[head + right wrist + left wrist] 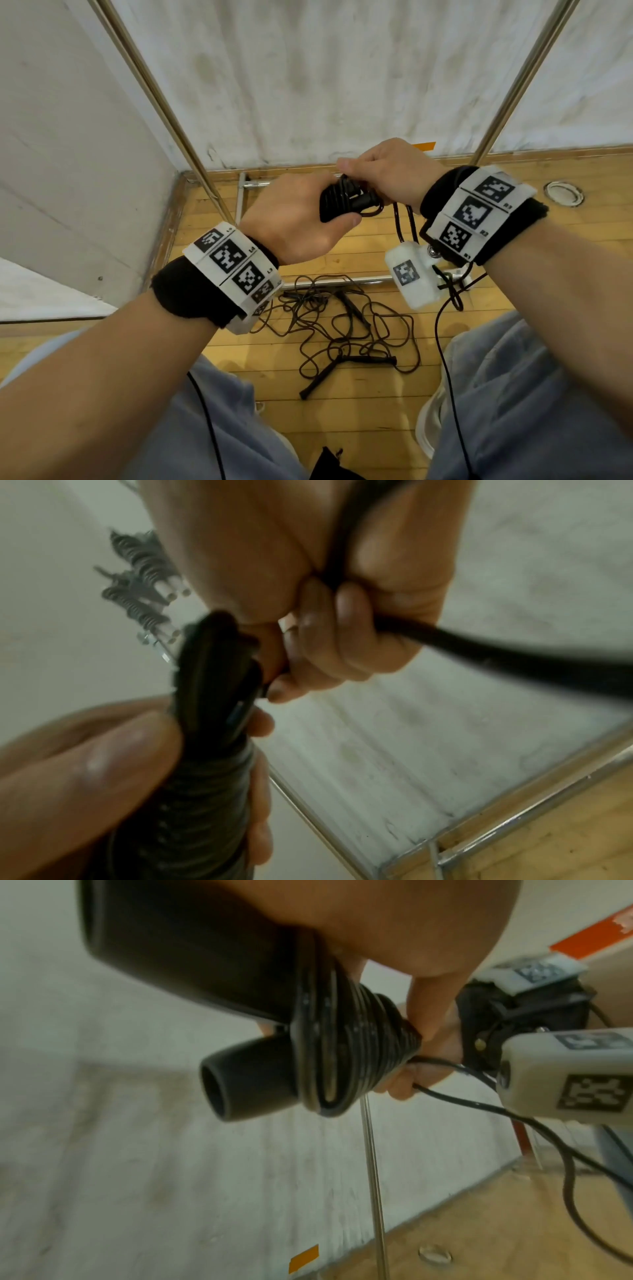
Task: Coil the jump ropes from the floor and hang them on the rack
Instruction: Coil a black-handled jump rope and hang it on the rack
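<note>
Black rope bundle (337, 202) sits between both hands at chest height, above the wood floor (376, 394). Head view: left hand (291, 222) wraps round the two handles w/ rope wound on them; right hand (387, 171) is curled over the top, pinching the loose rope end. Free length hangs down under the right wrist. More ropes (342, 325) lie tangled on the floor between the person's knees, handles incl. Metal rack (164, 102) poles rise left & right against the white wall (325, 85); its base bars rest on the floor.

Left wrist view: handles (240, 1083) poke out below the palm, rope coils (342, 1053) tight round them, right-hand fingers (424, 1010) touching the coil's far end. Rope trails off to the right.

Right wrist view: right hand (342, 615) fingers are closed on the rope (479, 647), which runs thru the fist. Left hand thumb (103, 764) presses on the wound bundle. Blurry grey items w/ white ends (143, 574) hang high up; can't tell what they are.
</note>
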